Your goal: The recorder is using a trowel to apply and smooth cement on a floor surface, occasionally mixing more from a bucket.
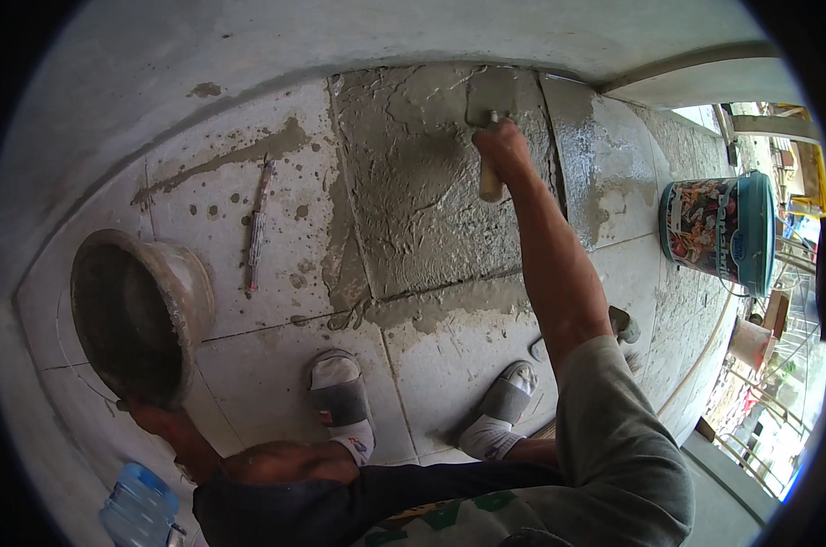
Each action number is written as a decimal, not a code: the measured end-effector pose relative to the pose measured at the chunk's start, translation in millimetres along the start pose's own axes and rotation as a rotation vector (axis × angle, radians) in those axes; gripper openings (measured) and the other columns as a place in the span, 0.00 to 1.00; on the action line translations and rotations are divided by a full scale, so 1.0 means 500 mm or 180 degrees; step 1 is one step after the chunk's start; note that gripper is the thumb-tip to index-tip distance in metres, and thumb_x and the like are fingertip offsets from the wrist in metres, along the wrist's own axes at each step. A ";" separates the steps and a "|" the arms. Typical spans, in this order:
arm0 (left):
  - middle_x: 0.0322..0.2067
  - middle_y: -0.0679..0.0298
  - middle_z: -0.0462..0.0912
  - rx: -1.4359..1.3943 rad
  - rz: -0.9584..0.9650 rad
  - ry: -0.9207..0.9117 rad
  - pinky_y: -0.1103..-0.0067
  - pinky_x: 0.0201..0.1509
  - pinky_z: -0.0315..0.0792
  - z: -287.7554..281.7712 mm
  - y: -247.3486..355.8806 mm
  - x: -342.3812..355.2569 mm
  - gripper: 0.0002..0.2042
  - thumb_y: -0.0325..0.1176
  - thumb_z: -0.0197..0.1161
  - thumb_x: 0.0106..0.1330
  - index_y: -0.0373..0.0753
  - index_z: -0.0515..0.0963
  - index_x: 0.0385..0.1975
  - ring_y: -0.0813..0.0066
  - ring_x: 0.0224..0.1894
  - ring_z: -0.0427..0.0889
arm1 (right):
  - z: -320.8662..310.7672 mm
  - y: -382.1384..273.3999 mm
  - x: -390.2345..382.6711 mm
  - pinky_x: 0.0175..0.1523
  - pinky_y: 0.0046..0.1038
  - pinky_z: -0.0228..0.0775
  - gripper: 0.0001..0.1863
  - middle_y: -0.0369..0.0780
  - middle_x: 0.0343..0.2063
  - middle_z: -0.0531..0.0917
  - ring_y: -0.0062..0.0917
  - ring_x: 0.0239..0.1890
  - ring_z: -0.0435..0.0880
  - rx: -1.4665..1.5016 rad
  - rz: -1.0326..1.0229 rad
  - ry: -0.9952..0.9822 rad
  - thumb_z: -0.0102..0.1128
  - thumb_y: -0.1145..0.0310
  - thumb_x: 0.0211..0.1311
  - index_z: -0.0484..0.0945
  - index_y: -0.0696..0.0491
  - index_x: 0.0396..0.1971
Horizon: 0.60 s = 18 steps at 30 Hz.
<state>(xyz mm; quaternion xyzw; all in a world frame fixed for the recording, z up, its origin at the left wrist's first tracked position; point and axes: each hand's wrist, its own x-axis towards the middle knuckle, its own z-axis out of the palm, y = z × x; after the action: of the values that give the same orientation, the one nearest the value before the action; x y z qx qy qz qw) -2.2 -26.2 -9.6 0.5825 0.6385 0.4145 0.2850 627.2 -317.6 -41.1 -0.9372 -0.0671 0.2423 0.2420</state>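
My right hand [501, 146] is closed around the wooden handle of a trowel [489, 96]. The trowel's flat blade lies on wet grey mortar [422, 201], spread over a rectangular patch between floor tiles and close to the far wall. At the left, my left hand [150, 416] grips the near rim of a mortar-stained bucket [190, 278]. That bucket is tilted, its dark mouth turned toward me, and some of my fingers are hidden at its edge. A long thin tool [257, 228] rests on the splashed tile between the bucket and the mortar.
Pale tiles [449, 374] surround the patch, and my sandalled feet stand on them. A mallet-like tool [624, 325] lies partly behind my right arm. A turquoise printed bucket [718, 232] stands at the right. A clear blue water jug [139, 506] is at the lower left. A wall [340, 36] bounds the far side.
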 end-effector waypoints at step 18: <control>0.49 0.52 0.76 -0.1618 -0.0985 0.0121 0.66 0.57 0.69 0.035 0.082 -0.023 0.20 0.36 0.54 0.63 0.25 0.74 0.48 0.58 0.49 0.76 | 0.057 -0.068 -0.135 0.54 0.42 0.70 0.23 0.59 0.42 0.80 0.50 0.49 0.80 -0.0640 -0.0582 -0.0523 0.51 0.65 0.53 0.70 0.63 0.48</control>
<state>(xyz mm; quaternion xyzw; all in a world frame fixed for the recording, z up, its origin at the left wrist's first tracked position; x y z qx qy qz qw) 35.4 -35.1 15.7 0.3803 0.6007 0.5236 0.4695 554.2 -292.3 -17.8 -0.9237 -0.1957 0.2871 0.1617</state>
